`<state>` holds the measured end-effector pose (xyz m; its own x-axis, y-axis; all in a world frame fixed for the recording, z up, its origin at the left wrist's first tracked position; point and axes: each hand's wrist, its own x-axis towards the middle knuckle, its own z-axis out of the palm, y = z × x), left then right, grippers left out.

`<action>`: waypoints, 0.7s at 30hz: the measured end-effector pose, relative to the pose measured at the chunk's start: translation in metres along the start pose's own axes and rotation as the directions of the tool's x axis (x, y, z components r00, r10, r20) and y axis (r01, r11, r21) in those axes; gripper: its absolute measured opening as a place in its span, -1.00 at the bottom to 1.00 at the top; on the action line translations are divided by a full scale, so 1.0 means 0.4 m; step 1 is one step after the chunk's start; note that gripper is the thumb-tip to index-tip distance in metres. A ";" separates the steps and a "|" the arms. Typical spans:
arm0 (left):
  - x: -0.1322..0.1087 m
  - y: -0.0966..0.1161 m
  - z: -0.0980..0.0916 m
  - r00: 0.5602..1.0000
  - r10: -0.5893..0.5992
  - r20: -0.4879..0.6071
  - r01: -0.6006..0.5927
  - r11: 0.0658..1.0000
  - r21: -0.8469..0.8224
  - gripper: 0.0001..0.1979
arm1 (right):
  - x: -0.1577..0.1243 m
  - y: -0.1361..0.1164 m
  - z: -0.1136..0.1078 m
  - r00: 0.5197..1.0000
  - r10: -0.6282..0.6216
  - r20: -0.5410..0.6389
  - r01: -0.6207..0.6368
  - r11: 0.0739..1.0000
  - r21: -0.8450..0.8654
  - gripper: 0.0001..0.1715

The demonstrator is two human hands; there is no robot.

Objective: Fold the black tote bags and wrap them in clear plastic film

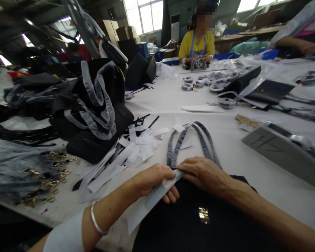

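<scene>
A black handbag (173, 224) with a gold clasp (204, 215) lies in front of me. Its two handles (177, 148), wrapped in clear film, loop away across the table. My left hand (154, 178) is closed around a white strip (144, 206), thumb on top and fingers beneath it, along the bag's upper left edge. The fingers of my right hand (203, 171) press together on the strip's far end, beside the foot of a handle; its fingertips are partly hidden. Left of my hands, loose white strips (136, 150) lie in a pile.
Film-wrapped black bags (99, 115) crowd the left, near straps with gold hooks (55, 178). A grey tape dispenser-like block (283, 150) stands right. Coiled straps (199, 82) lie farther back. A person in yellow (185, 45) works across the white table (162, 105); another sits far right.
</scene>
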<state>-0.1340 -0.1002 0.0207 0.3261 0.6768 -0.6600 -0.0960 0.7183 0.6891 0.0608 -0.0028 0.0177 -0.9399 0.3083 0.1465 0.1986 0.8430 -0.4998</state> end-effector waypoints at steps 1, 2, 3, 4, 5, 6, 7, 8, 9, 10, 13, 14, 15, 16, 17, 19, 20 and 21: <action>0.000 -0.006 0.000 1.000 -0.002 0.002 0.002 1.000 -0.012 -0.74 | 0.001 -0.003 0.017 1.000 -0.011 -0.003 0.011 0.999 -0.034 -0.78; 0.002 -0.011 0.000 1.000 -0.009 0.001 0.009 1.000 -0.026 -0.74 | 0.000 -0.003 0.032 1.000 -0.018 -0.019 0.017 0.998 -0.057 -0.77; 0.006 -0.015 0.002 1.000 -0.021 -0.001 0.021 0.999 -0.044 -0.76 | -0.002 -0.003 0.046 0.999 -0.024 -0.043 0.020 0.997 -0.074 -0.76; 0.011 -0.018 0.006 0.999 -0.035 -0.005 0.035 0.997 -0.064 -0.78 | -0.005 -0.001 0.057 0.997 -0.031 -0.072 0.024 0.996 -0.086 -0.76; 0.019 -0.018 0.010 0.999 -0.048 -0.010 0.047 0.995 -0.083 -0.79 | -0.008 0.001 0.065 0.994 -0.037 -0.104 0.027 0.995 -0.094 -0.76; 0.028 -0.017 0.016 0.998 -0.053 -0.015 0.051 0.994 -0.099 -0.80 | -0.010 0.003 0.070 0.990 -0.042 -0.135 0.029 0.995 -0.097 -0.75; 0.037 -0.015 0.021 0.998 -0.051 -0.022 0.048 0.993 -0.110 -0.81 | -0.013 0.005 0.074 0.986 -0.049 -0.158 0.034 0.994 -0.100 -0.75; 0.043 -0.011 0.027 0.999 -0.041 -0.028 0.037 0.992 -0.121 -0.82 | -0.015 0.007 0.076 0.983 -0.054 -0.173 0.037 0.994 -0.102 -0.74; 0.047 -0.007 0.031 0.999 -0.021 -0.034 0.016 0.991 -0.136 -0.82 | -0.016 0.009 0.077 0.981 -0.057 -0.186 0.038 0.994 -0.106 -0.73; 0.046 -0.003 0.033 0.999 0.007 -0.039 -0.013 0.987 -0.158 -0.80 | -0.017 0.011 0.078 0.979 -0.056 -0.196 0.035 0.993 -0.111 -0.72; 0.012 -0.005 0.027 0.997 0.066 -0.028 -0.071 0.972 -0.226 -0.66 | -0.019 0.018 0.081 0.972 -0.027 -0.233 0.001 0.993 -0.114 -0.70; -0.009 -0.011 0.021 0.998 0.062 -0.016 -0.064 0.970 -0.234 -0.60 | -0.019 0.020 0.082 0.969 -0.014 -0.248 -0.013 0.994 -0.109 -0.70; -0.031 -0.021 0.014 0.999 0.042 0.001 -0.040 0.972 -0.233 -0.56 | -0.020 0.023 0.083 0.965 -0.003 -0.262 -0.025 0.994 -0.104 -0.70; -0.052 -0.033 0.007 1.000 0.013 0.019 -0.009 0.975 -0.224 -0.53 | -0.020 0.025 0.084 0.962 0.007 -0.272 -0.035 0.994 -0.101 -0.70; -0.072 -0.047 0.001 0.999 -0.016 0.035 0.023 0.976 -0.215 -0.51 | -0.020 0.026 0.085 0.960 0.011 -0.280 -0.042 0.994 -0.104 -0.70; -0.098 -0.073 -0.006 0.997 -0.056 0.052 0.066 0.976 -0.209 -0.52 | -0.018 0.026 0.086 0.958 0.005 -0.286 -0.043 0.991 -0.127 -0.70; -0.102 -0.084 -0.006 0.997 -0.066 0.049 0.075 0.974 -0.214 -0.53 | -0.017 0.024 0.086 0.959 -0.006 -0.284 -0.037 0.989 -0.146 -0.70; -0.102 -0.091 -0.004 0.997 -0.067 0.035 0.073 0.972 -0.223 -0.53 | -0.015 0.021 0.086 0.959 -0.021 -0.282 -0.028 0.985 -0.168 -0.71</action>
<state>-0.1454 -0.1538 0.0219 0.3641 0.6209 -0.6943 -0.2786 0.7839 0.5549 0.0586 -0.0127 -0.0169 -0.8277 0.4022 0.3914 0.2682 0.8961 -0.3536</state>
